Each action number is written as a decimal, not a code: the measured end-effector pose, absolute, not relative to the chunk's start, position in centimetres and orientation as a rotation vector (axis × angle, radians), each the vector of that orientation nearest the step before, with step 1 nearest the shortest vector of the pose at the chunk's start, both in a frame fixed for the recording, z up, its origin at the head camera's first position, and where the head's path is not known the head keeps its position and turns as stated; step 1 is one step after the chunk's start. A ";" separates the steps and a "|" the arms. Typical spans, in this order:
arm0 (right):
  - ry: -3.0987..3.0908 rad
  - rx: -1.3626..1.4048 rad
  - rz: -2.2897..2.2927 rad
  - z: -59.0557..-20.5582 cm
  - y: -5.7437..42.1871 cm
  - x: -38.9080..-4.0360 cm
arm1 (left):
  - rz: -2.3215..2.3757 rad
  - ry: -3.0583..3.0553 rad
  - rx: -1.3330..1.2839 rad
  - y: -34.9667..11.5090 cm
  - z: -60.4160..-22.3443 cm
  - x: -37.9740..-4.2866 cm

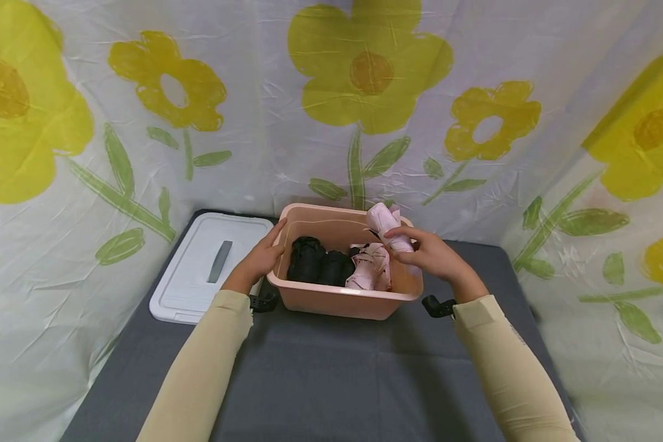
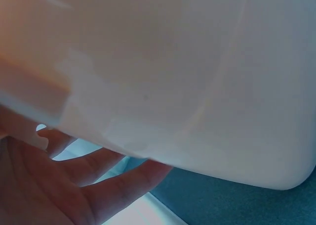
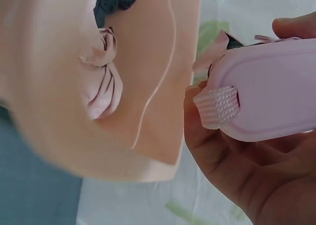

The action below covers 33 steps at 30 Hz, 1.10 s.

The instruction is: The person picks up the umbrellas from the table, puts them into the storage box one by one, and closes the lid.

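Observation:
A peach-coloured bin [image 1: 331,301] stands on the dark grey table cover near the back. My left hand [image 1: 259,261] rests at its left rim, and in the left wrist view the fingers [image 2: 123,190] stretch out along the bin wall. With my right hand [image 1: 433,255] I hold a pink slipper [image 1: 387,224] over the bin's right end; its smooth side and a textured piece show in the right wrist view. Inside lie black gathered-fabric bundles [image 1: 317,264] at the left and a pink slipper with a pleated knot [image 1: 369,267] beside them.
A white lid [image 1: 185,288] with a grey handle [image 1: 219,262] lies flat left of the bin. Behind everything hangs a white curtain [image 1: 254,92] with yellow flowers, which also closes in both sides. The grey cloth [image 1: 331,374] covers the surface in front.

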State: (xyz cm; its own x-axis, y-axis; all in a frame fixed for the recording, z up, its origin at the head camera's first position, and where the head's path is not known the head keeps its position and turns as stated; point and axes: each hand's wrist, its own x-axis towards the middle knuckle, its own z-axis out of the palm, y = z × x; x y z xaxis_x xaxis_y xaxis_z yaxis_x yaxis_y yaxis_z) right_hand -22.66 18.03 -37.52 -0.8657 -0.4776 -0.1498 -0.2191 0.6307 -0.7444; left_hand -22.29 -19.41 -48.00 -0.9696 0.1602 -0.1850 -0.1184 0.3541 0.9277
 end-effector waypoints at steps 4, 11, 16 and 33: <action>2.543 -0.634 -0.985 -37.2 17.0 -23.3 | 1.656 2.347 0.028 -19.4 -47.7 -22.3; 2.555 -0.781 -0.893 -37.3 15.9 -24.4 | 1.679 2.281 0.013 -19.1 -45.1 -21.2; 2.577 -0.863 -0.797 -37.7 14.9 -25.1 | 1.654 2.311 0.040 -18.9 -44.1 -20.5; 2.554 -0.821 -0.483 -39.0 11.4 -26.5 | 1.677 2.344 0.015 -19.4 -47.8 -22.2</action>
State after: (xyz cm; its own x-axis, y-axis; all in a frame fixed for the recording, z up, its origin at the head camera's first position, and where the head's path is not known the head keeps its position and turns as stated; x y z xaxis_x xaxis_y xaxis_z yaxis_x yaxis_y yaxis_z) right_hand -26.49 11.41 -39.04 -0.7410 -0.6119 -0.2765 -0.4687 0.7663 -0.4395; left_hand -22.22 -19.44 -47.80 -0.9666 0.1570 -0.2023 -0.1408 0.3340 0.9320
